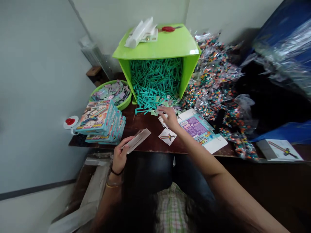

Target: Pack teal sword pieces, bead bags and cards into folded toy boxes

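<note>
My left hand [120, 154] is closed on a flat white card or folded box [138, 139], held tilted at the near edge of the dark wooden table [145, 127]. My right hand [169, 117] reaches forward over the table, fingers curled over small paper slips [163, 120] by the spill of teal plastic sticks [148, 100]. Whether it grips anything I cannot make out. A printed card with a sword picture [167, 136] lies just below that hand. A flattened box with a purple panel [198, 129] lies to its right.
A green box on its side [189, 69] holds many teal sticks. A green bowl [126, 103] of small packets and a stack of printed boxes [102, 124] stand at left. Bags of coloured beads [213, 74] pile up at right. A red-topped dispenser [70, 122] sits far left.
</note>
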Action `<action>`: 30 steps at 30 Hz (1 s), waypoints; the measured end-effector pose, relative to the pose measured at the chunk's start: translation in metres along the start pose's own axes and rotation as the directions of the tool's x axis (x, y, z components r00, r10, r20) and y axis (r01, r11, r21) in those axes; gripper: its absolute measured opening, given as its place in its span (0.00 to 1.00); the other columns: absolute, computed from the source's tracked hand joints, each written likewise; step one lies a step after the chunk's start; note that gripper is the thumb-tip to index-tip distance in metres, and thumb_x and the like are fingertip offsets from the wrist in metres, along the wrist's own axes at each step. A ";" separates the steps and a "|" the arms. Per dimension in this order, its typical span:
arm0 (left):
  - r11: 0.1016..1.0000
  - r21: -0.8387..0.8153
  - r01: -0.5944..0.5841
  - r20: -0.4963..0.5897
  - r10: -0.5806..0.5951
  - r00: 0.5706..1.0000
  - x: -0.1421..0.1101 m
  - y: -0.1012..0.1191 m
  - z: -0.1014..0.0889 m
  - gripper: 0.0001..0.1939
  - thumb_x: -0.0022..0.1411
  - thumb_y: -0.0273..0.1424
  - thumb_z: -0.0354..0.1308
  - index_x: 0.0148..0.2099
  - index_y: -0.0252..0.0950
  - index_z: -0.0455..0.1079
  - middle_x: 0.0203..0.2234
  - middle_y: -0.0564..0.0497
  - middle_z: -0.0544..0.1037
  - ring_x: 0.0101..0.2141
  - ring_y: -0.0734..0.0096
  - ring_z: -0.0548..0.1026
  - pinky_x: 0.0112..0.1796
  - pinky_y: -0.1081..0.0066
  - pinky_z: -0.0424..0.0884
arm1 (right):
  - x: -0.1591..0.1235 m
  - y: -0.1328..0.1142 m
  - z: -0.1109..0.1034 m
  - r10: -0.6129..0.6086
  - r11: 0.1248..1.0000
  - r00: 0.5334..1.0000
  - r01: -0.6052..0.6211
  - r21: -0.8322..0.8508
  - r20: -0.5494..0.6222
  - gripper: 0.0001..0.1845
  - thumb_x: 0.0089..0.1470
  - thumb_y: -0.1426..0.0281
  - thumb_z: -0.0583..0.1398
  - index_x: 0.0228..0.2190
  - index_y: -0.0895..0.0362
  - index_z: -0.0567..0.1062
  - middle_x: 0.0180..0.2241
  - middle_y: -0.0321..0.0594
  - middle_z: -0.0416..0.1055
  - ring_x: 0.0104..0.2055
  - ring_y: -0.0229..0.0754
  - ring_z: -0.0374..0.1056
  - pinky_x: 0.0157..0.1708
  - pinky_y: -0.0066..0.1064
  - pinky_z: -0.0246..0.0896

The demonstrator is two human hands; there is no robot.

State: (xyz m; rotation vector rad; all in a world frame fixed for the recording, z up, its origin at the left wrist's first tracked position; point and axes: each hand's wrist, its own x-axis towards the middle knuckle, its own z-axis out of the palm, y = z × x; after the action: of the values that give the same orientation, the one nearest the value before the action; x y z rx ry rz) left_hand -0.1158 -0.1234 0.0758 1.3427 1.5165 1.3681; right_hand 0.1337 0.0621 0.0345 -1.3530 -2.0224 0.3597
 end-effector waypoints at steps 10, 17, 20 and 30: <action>0.999 0.031 0.034 -0.062 -0.032 0.998 0.009 -0.001 0.010 0.32 0.62 0.59 0.59 0.46 0.34 0.81 0.45 0.42 0.84 0.48 0.54 0.80 0.50 0.64 0.74 | 0.029 0.058 -0.013 0.192 0.981 0.949 -0.188 0.042 -0.249 0.19 0.69 0.60 0.54 0.30 0.56 0.76 0.36 0.51 0.77 0.45 0.51 0.68 0.52 0.48 0.63; 0.996 0.014 0.091 -0.070 -0.090 0.993 0.023 -0.006 0.014 0.32 0.63 0.58 0.58 0.49 0.34 0.79 0.46 0.42 0.83 0.48 0.51 0.80 0.53 0.57 0.74 | -0.041 -0.063 -0.005 -0.752 0.655 0.655 0.755 0.035 -0.078 0.12 0.70 0.68 0.55 0.44 0.49 0.79 0.53 0.38 0.78 0.62 0.45 0.66 0.69 0.51 0.50; 0.994 0.074 0.077 -0.097 -0.069 0.993 0.020 -0.006 0.017 0.27 0.66 0.55 0.55 0.51 0.39 0.78 0.47 0.45 0.83 0.50 0.49 0.79 0.55 0.53 0.73 | -0.039 -0.047 -0.019 -0.642 0.767 0.765 0.642 -0.020 -0.060 0.13 0.69 0.67 0.57 0.50 0.47 0.78 0.58 0.39 0.75 0.68 0.46 0.60 0.72 0.53 0.42; 0.785 0.491 -0.377 0.364 0.208 0.908 -0.006 -0.081 0.093 0.27 0.63 0.44 0.60 0.60 0.37 0.75 0.60 0.34 0.74 0.65 0.35 0.65 0.67 0.38 0.48 | -0.065 0.157 -0.157 0.672 0.639 0.597 -0.767 -0.066 -0.437 0.30 0.61 0.65 0.62 0.61 0.67 0.70 0.57 0.69 0.71 0.61 0.69 0.63 0.60 0.65 0.53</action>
State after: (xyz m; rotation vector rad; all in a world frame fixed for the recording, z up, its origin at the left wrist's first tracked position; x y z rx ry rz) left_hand -0.0468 -0.0979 -0.0234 2.1234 1.6013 0.8536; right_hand 0.3646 0.0493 0.0379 -2.2090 -1.1251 0.1657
